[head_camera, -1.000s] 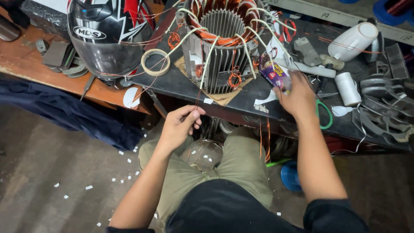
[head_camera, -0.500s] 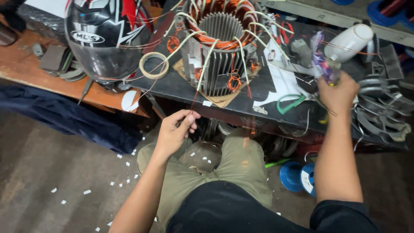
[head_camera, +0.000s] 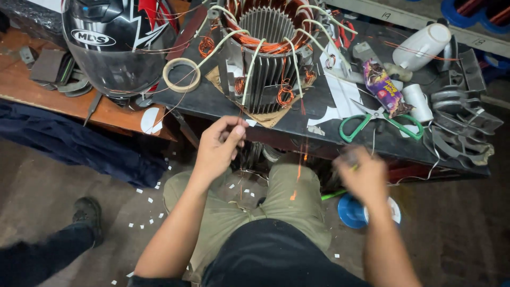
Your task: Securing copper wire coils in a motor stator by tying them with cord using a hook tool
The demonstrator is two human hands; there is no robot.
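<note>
Since half a second ago, my right hand [head_camera: 364, 175] has dropped from up by the white bottle [head_camera: 422, 45] to below the bench edge, over my right knee; it is motion-blurred, so I cannot tell whether its fingers are closed or what, if anything, they carry. The purple snack packet [head_camera: 385, 86] it had been holding aloft now lies on the dark bench [head_camera: 212, 103], touching the green-handled scissors [head_camera: 380, 121].

My left hand [head_camera: 220, 146] has barely shifted. Its thumb and fingertips are pinched together on a thin copper wire [head_camera: 240, 114] that runs up from the pinch to the motor stator [head_camera: 268, 50] standing on the bench directly above. That wire is the thing in hand, taut between fingers and windings, with cream sleeving tubes draped over the stator's finned body.

I judge the packet has been put aside and the right hand is coming in low toward the wire work, though the blur leaves that open.

Further out, a roll of masking tape [head_camera: 181, 75] lies left of the stator, a black helmet [head_camera: 114, 45] beyond it on the wooden bench, and another person's dark shoe [head_camera: 87, 212] rests on the floor at lower left.
</note>
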